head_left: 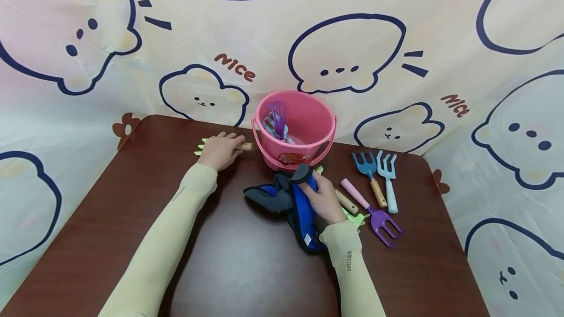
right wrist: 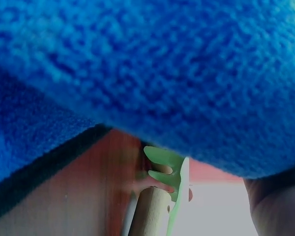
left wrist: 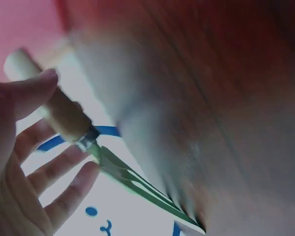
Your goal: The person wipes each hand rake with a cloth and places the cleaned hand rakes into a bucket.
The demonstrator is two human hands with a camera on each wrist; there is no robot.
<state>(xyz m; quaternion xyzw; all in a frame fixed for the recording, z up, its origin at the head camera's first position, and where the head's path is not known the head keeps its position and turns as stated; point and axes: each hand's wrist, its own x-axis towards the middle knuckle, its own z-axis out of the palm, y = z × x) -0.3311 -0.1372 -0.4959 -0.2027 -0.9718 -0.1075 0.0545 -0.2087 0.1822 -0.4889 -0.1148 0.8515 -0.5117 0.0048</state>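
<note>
My left hand [head_left: 230,145] lies over a green rake [head_left: 200,147] with a wooden handle [head_left: 247,147], just left of the pink bucket [head_left: 308,116]. In the left wrist view the thumb sits on the handle [left wrist: 64,115] and the fingers [left wrist: 64,172] reach under the green tines [left wrist: 137,182]. My right hand [head_left: 318,191] grips a blue and grey cloth [head_left: 286,199] in front of the bucket. In the right wrist view, the cloth [right wrist: 147,64] fills most of the frame. A purple tool [head_left: 278,117] and a light blue one stand in the bucket.
Right of the cloth lie a green tool with a wooden handle [head_left: 348,203], a purple fork with a pink handle [head_left: 372,212], a blue fork [head_left: 369,170] and a light blue fork [head_left: 387,175]. The brown table [head_left: 246,268] ends at a cartoon-print curtain [head_left: 352,38].
</note>
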